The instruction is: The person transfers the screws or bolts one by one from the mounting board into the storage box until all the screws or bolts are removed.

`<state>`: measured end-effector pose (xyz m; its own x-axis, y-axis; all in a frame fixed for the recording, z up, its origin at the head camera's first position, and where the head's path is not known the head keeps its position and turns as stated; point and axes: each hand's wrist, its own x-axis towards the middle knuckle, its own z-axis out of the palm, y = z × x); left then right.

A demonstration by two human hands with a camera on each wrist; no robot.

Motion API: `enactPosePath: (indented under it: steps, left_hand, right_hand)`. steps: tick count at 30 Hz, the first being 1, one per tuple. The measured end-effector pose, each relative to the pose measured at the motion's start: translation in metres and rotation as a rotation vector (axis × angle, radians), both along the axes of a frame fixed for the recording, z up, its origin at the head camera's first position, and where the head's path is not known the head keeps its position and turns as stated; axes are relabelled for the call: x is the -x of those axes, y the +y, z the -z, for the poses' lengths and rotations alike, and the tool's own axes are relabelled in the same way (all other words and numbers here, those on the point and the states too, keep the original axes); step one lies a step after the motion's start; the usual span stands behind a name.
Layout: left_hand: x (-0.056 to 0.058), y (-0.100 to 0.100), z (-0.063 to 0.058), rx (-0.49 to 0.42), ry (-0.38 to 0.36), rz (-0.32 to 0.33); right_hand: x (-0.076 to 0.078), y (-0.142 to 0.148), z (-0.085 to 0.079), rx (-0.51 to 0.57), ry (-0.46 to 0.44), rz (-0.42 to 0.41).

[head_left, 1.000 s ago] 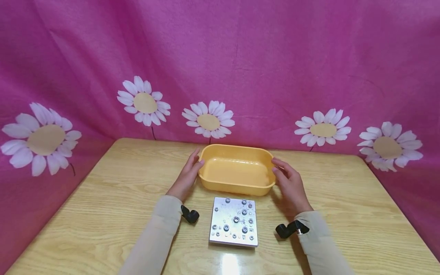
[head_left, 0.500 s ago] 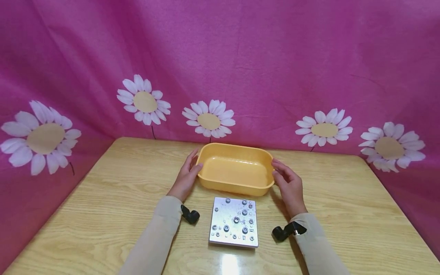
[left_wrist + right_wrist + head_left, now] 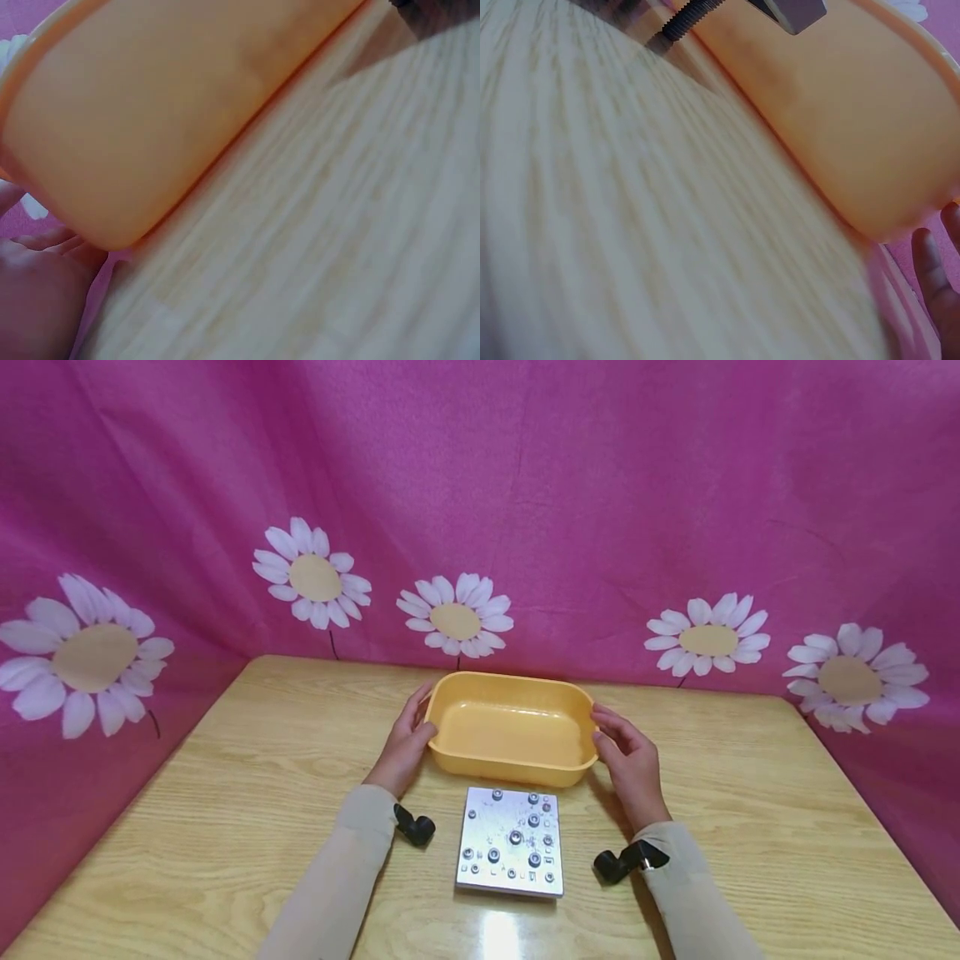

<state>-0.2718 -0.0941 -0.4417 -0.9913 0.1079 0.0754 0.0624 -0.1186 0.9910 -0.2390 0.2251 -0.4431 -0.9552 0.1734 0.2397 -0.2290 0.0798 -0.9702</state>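
Observation:
A yellow oblong plastic tub [image 3: 513, 766] with rounded corners sits on the table, its inside bare. My left hand [image 3: 403, 747] holds its left end, thumb at the rim and fingers along the outer wall. At the right end, my right hand [image 3: 633, 768] holds the tub the same way, thumb and forefinger by the rim. Both wrist views show the tub's outer wall, with part of the left hand [image 3: 45, 292] and a few right-hand fingers [image 3: 930, 266] beside its lower corners. In front of the tub lies a square metal plate [image 3: 498, 827] studded with several socket-head bolts.
The wooden table [image 3: 225, 793] reaches back to a pink curtain [image 3: 577, 485] printed with white daisies. Small black wrist-worn pieces [image 3: 416, 828] sit at both cuffs. A threaded bolt [image 3: 694, 19] and a metal corner show at the top of the right wrist view.
Both hands and the tub have shifted slightly to the left. The metal plate has stayed in its place.

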Motion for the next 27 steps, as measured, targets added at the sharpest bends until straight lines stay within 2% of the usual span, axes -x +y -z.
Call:
enactPosePath:
  steps: [5,10,18,21,24,27]
  left_hand:
    - [0.000,0.000,-0.004,-0.016,-0.007,0.009]
    - [0.000,0.001,-0.007,-0.042,0.002,0.034]
    - [-0.001,0.003,-0.005,-0.044,0.010,0.040]
    - [0.000,0.003,-0.003,-0.035,0.009,0.027]
    - [0.000,0.002,-0.002,-0.031,0.010,0.022]
    - [-0.001,0.001,-0.001,-0.027,0.016,0.020]
  right_hand:
    - [0.001,0.000,-0.006,-0.045,-0.026,-0.017]
    - [0.001,0.000,-0.011,-0.096,-0.013,-0.046]
    - [-0.002,0.003,-0.019,-0.203,-0.027,-0.087]
    - [-0.004,0.006,-0.027,-0.301,-0.067,-0.119]
    - [-0.009,0.007,-0.042,-0.468,-0.096,-0.154]
    - [-0.016,0.007,-0.060,-0.643,-0.084,-0.175]
